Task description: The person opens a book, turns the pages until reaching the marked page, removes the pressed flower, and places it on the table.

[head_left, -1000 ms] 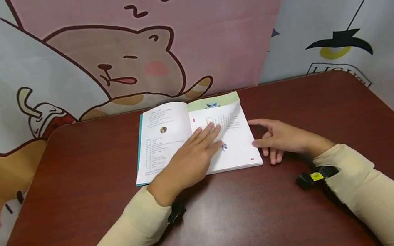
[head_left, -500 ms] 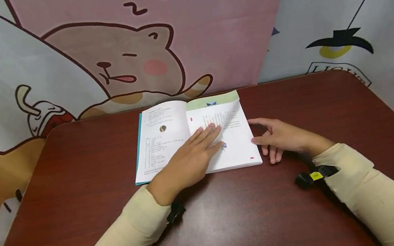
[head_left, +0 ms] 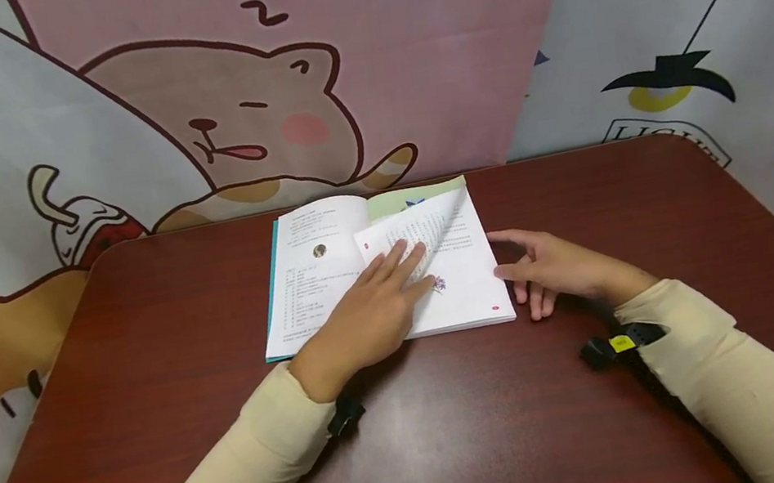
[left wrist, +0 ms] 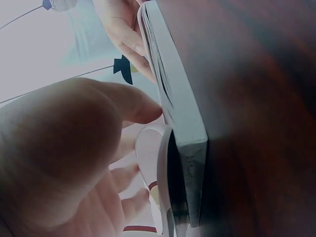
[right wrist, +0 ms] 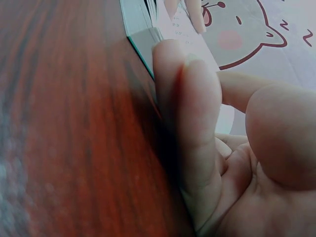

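An open book (head_left: 318, 288) with a teal cover edge lies near the table's far side. My left hand (head_left: 374, 309) lies across its right half, fingers extended onto a partly lifted, slanted leaf (head_left: 422, 228). In the left wrist view, the left thumb (left wrist: 140, 107) reaches the book's page edge. At the book's right side is my right hand (head_left: 562, 270), its thumb and index fingertip at the page edge and the other fingers loosely bent below. The right wrist view shows those fingers (right wrist: 197, 113) close to the tabletop, partly hiding the book.
The brown wooden table (head_left: 429, 434) has rounded far corners. Directly behind it hangs a cartoon-printed cloth (head_left: 443, 60). A black device with a yellow label (head_left: 622, 345) is strapped to the right wrist, and a black device (head_left: 346, 417) to the left.
The leaf under my left fingers has shifted leftward and curled up diagonally, uncovering more of the printed page beneath. Both hands stay nearly in place.
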Available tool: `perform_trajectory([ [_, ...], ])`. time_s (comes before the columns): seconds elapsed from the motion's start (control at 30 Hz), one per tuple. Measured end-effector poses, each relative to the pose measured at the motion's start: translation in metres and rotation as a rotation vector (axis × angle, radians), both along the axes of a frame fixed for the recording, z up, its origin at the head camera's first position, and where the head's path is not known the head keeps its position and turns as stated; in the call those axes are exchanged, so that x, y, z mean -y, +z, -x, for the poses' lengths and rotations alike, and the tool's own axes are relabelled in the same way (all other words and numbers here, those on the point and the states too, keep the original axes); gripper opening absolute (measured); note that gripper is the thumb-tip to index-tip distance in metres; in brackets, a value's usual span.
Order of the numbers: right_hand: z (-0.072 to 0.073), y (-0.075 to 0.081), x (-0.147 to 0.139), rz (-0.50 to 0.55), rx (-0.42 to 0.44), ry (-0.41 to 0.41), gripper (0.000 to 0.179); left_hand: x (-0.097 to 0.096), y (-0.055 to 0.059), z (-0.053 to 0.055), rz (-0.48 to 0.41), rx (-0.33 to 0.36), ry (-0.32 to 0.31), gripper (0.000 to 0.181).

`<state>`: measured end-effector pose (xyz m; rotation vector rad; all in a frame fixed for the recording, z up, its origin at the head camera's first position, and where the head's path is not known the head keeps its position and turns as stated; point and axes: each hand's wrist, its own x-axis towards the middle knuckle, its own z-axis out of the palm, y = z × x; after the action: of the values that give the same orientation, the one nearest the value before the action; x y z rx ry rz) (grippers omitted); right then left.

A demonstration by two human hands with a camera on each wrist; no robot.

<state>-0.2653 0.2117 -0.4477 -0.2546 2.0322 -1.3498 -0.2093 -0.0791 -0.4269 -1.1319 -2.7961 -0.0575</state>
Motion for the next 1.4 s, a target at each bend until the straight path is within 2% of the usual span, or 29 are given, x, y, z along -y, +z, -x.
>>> perform_trajectory([
  [0.3,-0.0002,0.0028,0.0003,-0.005,0.013,-0.003,0.071,-0.0003,0.0010,0.0000,-0.013,0.035,0.025,0.043],
  [0.57,-0.0003,0.0039,0.0004,-0.004,0.013,0.002,0.072,0.0003,0.0016,0.0012,0.010,-0.035,0.036,0.044],
  [0.97,0.0009,0.0019,0.0001,-0.003,-0.002,0.012,0.073,0.0008,0.0021,0.0009,0.048,-0.038,0.056,0.048],
  [1.17,0.0017,0.0002,-0.0007,-0.006,-0.017,0.023,0.074,0.0002,0.0043,0.0012,0.020,-0.064,0.063,0.045],
  [1.3,0.0019,-0.0001,-0.0009,-0.007,-0.018,0.024,0.074,-0.0001,0.0037,0.0024,0.007,-0.097,0.044,0.039],
  [1.4,0.0022,-0.0002,-0.0012,-0.013,-0.015,0.024,0.074,-0.0002,0.0033,0.0028,0.001,-0.088,0.007,0.039],
])
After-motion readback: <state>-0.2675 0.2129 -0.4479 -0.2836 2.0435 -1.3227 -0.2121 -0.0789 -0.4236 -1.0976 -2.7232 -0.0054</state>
